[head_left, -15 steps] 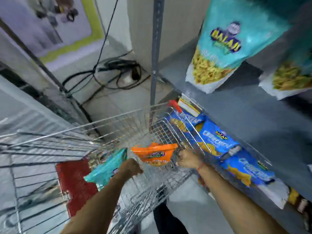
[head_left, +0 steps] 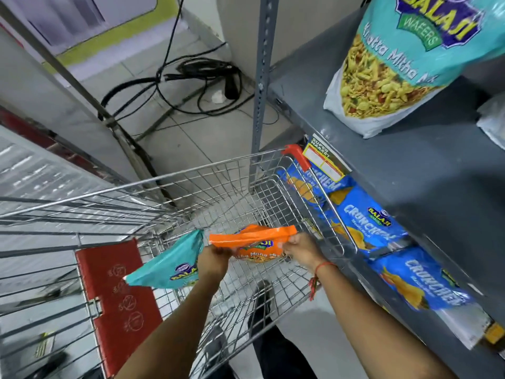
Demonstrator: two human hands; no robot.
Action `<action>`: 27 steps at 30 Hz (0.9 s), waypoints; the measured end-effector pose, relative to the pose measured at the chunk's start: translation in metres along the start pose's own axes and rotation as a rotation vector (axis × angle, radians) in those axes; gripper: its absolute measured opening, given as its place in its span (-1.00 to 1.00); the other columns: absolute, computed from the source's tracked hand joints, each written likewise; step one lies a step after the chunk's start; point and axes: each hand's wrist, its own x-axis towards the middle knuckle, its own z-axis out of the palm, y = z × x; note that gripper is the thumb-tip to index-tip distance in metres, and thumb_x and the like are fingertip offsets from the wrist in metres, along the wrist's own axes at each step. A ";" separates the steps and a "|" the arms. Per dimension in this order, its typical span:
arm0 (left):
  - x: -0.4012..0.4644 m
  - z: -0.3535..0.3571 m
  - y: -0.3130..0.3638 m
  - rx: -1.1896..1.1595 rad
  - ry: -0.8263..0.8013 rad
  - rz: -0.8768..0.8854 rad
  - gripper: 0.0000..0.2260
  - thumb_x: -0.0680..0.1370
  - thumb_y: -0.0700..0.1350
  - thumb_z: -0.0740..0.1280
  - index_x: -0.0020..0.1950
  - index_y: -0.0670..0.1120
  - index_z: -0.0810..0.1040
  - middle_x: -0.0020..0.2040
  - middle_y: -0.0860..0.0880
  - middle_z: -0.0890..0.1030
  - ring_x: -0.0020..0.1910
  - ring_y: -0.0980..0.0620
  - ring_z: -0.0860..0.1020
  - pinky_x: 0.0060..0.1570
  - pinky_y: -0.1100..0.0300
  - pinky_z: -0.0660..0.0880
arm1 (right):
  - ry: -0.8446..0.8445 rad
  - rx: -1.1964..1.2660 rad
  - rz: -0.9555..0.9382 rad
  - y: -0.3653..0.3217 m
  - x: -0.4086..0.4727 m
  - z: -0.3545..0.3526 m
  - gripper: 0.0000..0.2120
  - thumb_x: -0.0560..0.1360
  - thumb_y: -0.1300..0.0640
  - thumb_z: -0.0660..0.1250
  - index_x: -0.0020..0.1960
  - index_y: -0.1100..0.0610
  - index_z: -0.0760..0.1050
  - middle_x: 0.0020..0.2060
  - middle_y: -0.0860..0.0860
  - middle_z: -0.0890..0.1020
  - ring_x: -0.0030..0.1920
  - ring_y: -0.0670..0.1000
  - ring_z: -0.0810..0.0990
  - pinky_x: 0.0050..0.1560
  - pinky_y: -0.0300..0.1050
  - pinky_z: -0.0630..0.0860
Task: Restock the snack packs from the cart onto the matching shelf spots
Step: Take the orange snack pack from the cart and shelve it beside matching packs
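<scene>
Cart (head_left: 191, 187) below hands: bright metal wire, shiny; red flap (head_left: 117, 296) smooth plastic. Orange pack (head_left: 254, 237) between hands (head_left: 214, 262) and teal pack (head_left: 166, 265) by left hand: glossy plastic film. Shelf (head_left: 410, 165) right of hands: grey painted metal, matt. Blue packs (head_left: 369, 217) there: glossy film. Floor (head_left: 191, 132) beyond cart: smooth tile.
</scene>
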 end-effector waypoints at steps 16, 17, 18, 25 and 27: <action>-0.112 -0.124 0.111 -0.313 -0.202 0.630 -0.53 0.39 0.22 0.34 -0.08 -0.21 0.58 -0.03 -0.32 0.68 -0.03 -0.20 0.64 0.12 -0.23 0.53 | 0.421 0.258 -0.317 -0.093 -0.187 -0.040 -0.76 0.48 0.17 0.34 -0.36 0.17 0.58 -0.41 0.01 0.61 -0.32 -0.11 0.49 -0.26 -0.18 0.43; -0.123 -0.133 0.128 -0.312 -0.203 0.683 -0.58 0.41 0.16 0.34 -0.11 -0.22 0.55 -0.05 -0.35 0.66 -0.07 -0.14 0.62 0.10 -0.21 0.53 | 0.454 0.272 -0.359 -0.100 -0.202 -0.046 -0.78 0.49 0.15 0.33 -0.28 0.23 0.58 -0.34 0.17 0.62 -0.25 -0.04 0.49 -0.17 -0.06 0.46; -0.137 -0.143 0.145 -0.305 -0.199 0.743 -0.65 0.43 0.13 0.32 -0.16 -0.19 0.52 -0.11 -0.32 0.65 -0.11 -0.08 0.57 0.06 -0.14 0.53 | 0.493 0.278 -0.397 -0.108 -0.218 -0.054 -0.75 0.51 0.14 0.31 -0.24 0.30 0.55 -0.28 0.32 0.59 -0.21 0.01 0.46 -0.13 0.08 0.48; -0.253 -0.210 0.255 -0.247 -0.196 1.037 -0.73 0.49 0.06 0.35 -0.28 -0.10 0.52 -0.24 -0.16 0.67 -0.17 -0.17 0.64 -0.03 -0.11 0.57 | 0.683 0.389 -0.638 -0.166 -0.344 -0.124 -0.81 0.55 0.15 0.26 -0.21 0.13 0.54 -0.31 0.01 0.67 -0.30 -0.05 0.58 -0.27 -0.24 0.50; -0.288 -0.227 0.281 -0.271 -0.269 1.078 -0.73 0.52 -0.01 0.36 -0.35 -0.06 0.47 -0.34 -0.10 0.58 -0.23 -0.12 0.59 -0.08 -0.11 0.59 | 0.715 0.421 -0.694 -0.181 -0.384 -0.141 -0.83 0.56 0.14 0.25 -0.14 0.12 0.58 -0.26 -0.04 0.69 -0.28 -0.09 0.63 -0.28 -0.26 0.53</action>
